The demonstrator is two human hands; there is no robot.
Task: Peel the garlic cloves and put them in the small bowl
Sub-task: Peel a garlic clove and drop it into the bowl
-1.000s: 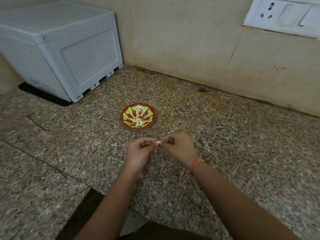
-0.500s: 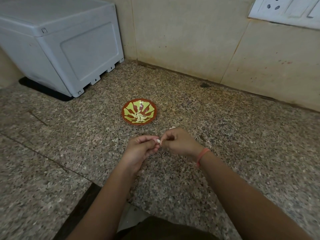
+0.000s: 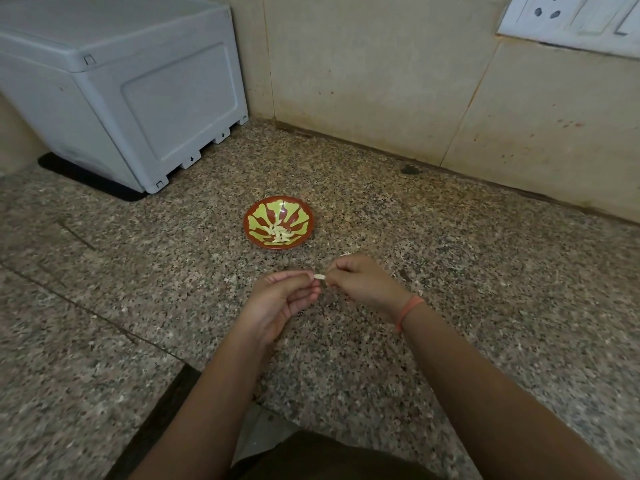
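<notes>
Right now we pinch one pale garlic clove (image 3: 319,277) between both hands, held just above the speckled stone counter (image 3: 502,271). Our left hand (image 3: 277,306) has its fingers curled, palm turned up, with the fingertips closed on the clove's left end. Our right hand (image 3: 363,285) is curled too, thumb and forefinger nipping the clove's right end; we cannot tell how much skin is on it. An orange band (image 3: 408,311) circles our right wrist.

Just beyond the hands, a little to the left, the small bowl (image 3: 302,212) sits on the counter, red-brown with a yellow-green pattern, and a cluster of peeled cloves (image 3: 280,233) lies in its middle. Farther off at the left stands a grey plastic box (image 3: 138,98) against the tiled wall (image 3: 381,81). A white socket plate (image 3: 568,15) is fixed at the far right.
</notes>
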